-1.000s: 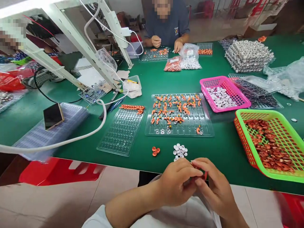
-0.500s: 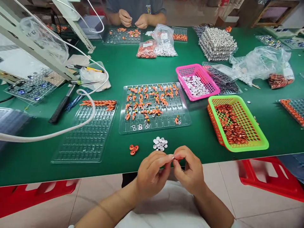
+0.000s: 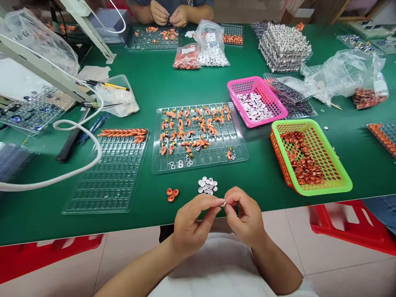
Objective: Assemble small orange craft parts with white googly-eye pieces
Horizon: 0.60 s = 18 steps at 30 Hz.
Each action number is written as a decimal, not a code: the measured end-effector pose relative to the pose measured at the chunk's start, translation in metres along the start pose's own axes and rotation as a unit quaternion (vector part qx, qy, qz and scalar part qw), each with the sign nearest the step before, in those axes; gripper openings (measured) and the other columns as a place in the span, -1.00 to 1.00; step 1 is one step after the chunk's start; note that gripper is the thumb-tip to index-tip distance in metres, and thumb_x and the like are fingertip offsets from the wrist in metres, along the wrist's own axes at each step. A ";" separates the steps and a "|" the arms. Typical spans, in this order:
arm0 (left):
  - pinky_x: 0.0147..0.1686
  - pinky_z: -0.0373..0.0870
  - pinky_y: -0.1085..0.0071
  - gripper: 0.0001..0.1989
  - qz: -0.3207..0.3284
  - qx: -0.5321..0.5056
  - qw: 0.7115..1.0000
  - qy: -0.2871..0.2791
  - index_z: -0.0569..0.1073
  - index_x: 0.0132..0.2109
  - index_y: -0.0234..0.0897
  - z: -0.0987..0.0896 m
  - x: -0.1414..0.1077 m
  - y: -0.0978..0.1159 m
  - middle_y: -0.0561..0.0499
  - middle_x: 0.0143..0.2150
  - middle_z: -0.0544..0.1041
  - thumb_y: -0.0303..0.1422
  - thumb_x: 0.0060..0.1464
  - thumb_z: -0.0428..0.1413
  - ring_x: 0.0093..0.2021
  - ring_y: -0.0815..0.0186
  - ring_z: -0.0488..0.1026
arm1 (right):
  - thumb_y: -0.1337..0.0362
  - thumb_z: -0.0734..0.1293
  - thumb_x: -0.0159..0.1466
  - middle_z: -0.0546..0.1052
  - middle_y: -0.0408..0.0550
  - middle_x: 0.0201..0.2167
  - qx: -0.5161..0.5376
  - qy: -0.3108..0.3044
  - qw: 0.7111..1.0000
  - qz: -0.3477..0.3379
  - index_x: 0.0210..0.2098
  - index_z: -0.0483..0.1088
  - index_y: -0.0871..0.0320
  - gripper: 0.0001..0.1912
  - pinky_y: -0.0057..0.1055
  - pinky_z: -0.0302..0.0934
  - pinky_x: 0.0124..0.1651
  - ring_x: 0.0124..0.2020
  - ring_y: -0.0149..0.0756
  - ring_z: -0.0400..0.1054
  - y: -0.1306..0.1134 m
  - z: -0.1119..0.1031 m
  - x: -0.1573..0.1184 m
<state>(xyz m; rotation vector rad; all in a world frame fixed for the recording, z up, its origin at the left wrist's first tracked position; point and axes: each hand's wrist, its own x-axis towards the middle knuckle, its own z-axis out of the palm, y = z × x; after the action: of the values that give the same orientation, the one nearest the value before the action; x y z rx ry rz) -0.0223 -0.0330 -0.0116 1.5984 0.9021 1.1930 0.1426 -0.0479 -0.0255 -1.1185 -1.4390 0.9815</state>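
Between the fingertips of both hands sits a small white disc (image 3: 223, 204), partly hidden by the fingers. My left hand (image 3: 193, 225) pinches it from the left, thumb below and index finger above. My right hand (image 3: 246, 216) is closed on its other side. Just beyond the hands, on the green table (image 3: 130, 231), lies a heap of white discs (image 3: 207, 185). A few orange cupped discs (image 3: 172, 194) rest to the left of that heap. Farther back, a clear compartment tray (image 3: 216, 156) holds orange curved parts and white rings.
A pink basket (image 3: 230, 91) holds white discs; a green basket (image 3: 338, 187) holds orange discs. At left lie another clear tray (image 3: 99, 189), a hammer (image 3: 69, 144) and a looping white cable (image 3: 77, 167). Across the table, a co-worker's hands (image 3: 168, 14) are near bagged parts (image 3: 187, 57).
My left hand's fingers have opened out slightly around the pinch, and more of the white disc shows between the fingertips. The camera view has shifted a little.
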 end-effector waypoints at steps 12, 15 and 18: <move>-0.25 0.45 0.47 -0.86 -0.322 -0.297 0.885 -0.158 0.58 -0.30 -0.29 -0.019 0.022 -0.003 0.03 -0.35 0.52 -0.43 -0.03 0.38 -0.30 0.38 0.47 | 0.46 0.25 0.28 0.38 -0.15 -0.38 -0.015 -0.164 0.983 -0.085 -0.24 0.27 0.08 -0.85 -0.44 0.18 -0.34 -0.34 -0.35 0.28 0.001 -0.020 0.009; -0.25 0.44 0.41 -0.83 -0.310 -0.242 0.900 -0.186 0.57 -0.33 -0.30 -0.024 0.024 -0.001 0.01 -0.36 0.51 -0.36 -0.04 0.39 -0.30 0.33 0.46 | 0.43 0.25 0.31 0.39 -0.12 -0.33 -0.016 -0.193 0.978 -0.074 -0.22 0.28 0.07 -0.88 -0.43 0.21 -0.33 -0.33 -0.34 0.29 0.001 -0.022 0.007; -0.25 0.43 0.38 -0.81 -0.300 -0.194 0.912 -0.199 0.57 -0.35 -0.30 -0.027 0.027 -0.001 -0.01 -0.37 0.51 -0.30 -0.04 0.39 -0.32 0.31 0.46 | 0.44 0.25 0.31 0.40 -0.10 -0.30 -0.013 -0.210 0.975 -0.069 -0.21 0.30 0.07 -0.87 -0.42 0.23 -0.30 -0.31 -0.34 0.32 0.001 -0.024 0.007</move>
<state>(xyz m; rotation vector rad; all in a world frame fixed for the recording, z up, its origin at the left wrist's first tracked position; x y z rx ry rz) -0.0417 -0.0016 -0.0020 1.0647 0.7467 0.5352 0.1659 -0.0402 -0.0214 -0.8435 -1.8461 1.1469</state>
